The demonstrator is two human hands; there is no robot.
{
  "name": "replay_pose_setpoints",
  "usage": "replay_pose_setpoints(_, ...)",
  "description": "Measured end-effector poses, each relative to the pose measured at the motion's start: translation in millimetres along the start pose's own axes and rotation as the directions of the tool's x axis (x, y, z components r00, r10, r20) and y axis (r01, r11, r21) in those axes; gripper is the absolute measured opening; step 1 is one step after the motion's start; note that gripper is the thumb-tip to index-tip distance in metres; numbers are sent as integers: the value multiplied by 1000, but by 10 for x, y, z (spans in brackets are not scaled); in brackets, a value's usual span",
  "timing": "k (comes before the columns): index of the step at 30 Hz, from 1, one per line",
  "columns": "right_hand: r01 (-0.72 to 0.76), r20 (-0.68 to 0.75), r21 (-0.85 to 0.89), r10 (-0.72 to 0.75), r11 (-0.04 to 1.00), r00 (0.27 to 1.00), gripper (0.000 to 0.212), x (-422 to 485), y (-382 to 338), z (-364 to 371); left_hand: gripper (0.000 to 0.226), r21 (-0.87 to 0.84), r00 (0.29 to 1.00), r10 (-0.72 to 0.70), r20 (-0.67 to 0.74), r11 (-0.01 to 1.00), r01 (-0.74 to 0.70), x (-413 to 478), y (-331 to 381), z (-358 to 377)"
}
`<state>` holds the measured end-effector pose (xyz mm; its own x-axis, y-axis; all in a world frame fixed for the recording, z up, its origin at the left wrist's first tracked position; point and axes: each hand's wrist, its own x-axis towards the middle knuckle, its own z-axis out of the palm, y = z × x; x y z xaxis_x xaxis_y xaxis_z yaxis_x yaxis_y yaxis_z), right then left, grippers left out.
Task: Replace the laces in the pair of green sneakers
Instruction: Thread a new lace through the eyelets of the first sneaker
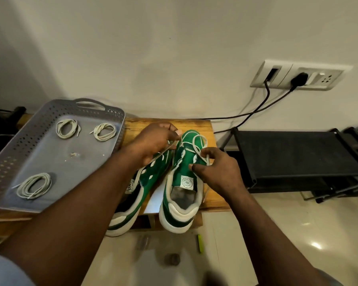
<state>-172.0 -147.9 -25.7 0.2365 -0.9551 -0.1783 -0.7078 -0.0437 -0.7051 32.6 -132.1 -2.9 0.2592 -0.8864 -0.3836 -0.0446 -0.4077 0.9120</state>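
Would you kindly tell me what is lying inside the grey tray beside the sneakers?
Three coiled laces lie in the grey tray: two by the far wall, one front left. Small scraps sit mid-tray. The left forearm hides its near right corner.

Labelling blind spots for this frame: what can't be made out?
All head view.
1. Toe of left sneaker: hidden by left hand and forearm.
2. Gripped parts of lace: hidden under fingers of left hand and right hand.
3. Print on tongue label: too small.
4. Kind of floor items: blurred.
5. Kind of scraps in tray: too small.
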Motion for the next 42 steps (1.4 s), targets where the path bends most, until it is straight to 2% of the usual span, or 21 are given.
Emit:
replay_pose_setpoints(1,-1,-11,42,2,999,1000,46,3,4,-6,12,227,996,77,-52,972,-63,-24,6,12)
replay_pose_setpoints(2,6,-31,81,-4,997,1000,35,10,8,-13,13,380,986,145,-87,920,-101,-56,23,11)
replay_pose_setpoints(3,16,-57,127,-9,992,998,22,13,12,-28,12,422,979,175,-103,899,-116,-99,55,-3)
replay_pose_setpoints(5,23,-85,289,1,957,996,6,-22,-47,-115,6,338,980,180,-87,930,-141,-248,154,-54)
replay_pose_setpoints(7,43,-85,436,-6,899,996,17,-104,-164,-260,7,245,976,207,-67,952,-185,-460,299,-105)
replay_pose_setpoints(10,136,-125,587,-77,798,989,17,-272,-384,-553,15,-36,971,237,-12,971,-237,-793,550,-146)
replay_pose_setpoints(12,209,-172,636,-128,743,977,16,-385,-574,-788,16,-189,966,259,-1,948,-255,-1015,778,-166)
replay_pose_setpoints(15,295,-225,630,-195,719,955,23,-547,-905,-1149,21,-273,947,322,-4,910,-311,-1305,1175,-191)
replay_pose_setpoints(20,302,-207,570,-222,764,953,57,-785,-1415,-1640,30,-331,931,365,13,880,-341,-1704,1721,-213)
replay_pose_setpoints(23,309,-189,604,-245,734,951,68,-926,-1654,-1833,38,-354,932,359,43,878,-322,-1915,1885,-217)
replay_pose_setpoints(26,330,-191,657,-274,678,943,73,-1079,-1870,-1954,40,-305,923,383,36,884,-355,-2106,1989,-228)
replay_pose_setpoints(31,385,-209,661,-335,644,919,69,-1233,-2108,-2062,38,-283,900,434,31,868,-409,-2344,2187,-220)
replay_pose_setpoints(36,433,-227,646,-384,629,895,51,-1293,-2186,-2099,35,-291,891,454,-16,850,-438,-2435,2293,-250)
replay_pose_setpoints(39,487,-246,584,-430,650,869,42,-1293,-2169,-2106,19,-289,891,449,-73,845,-450,-2429,2297,-263)
replay_pose_setpoints(42,519,-279,515,-439,682,854,41,-1273,-2147,-2080,17,-250,888,436,-145,852,-459,-2404,2277,-242)
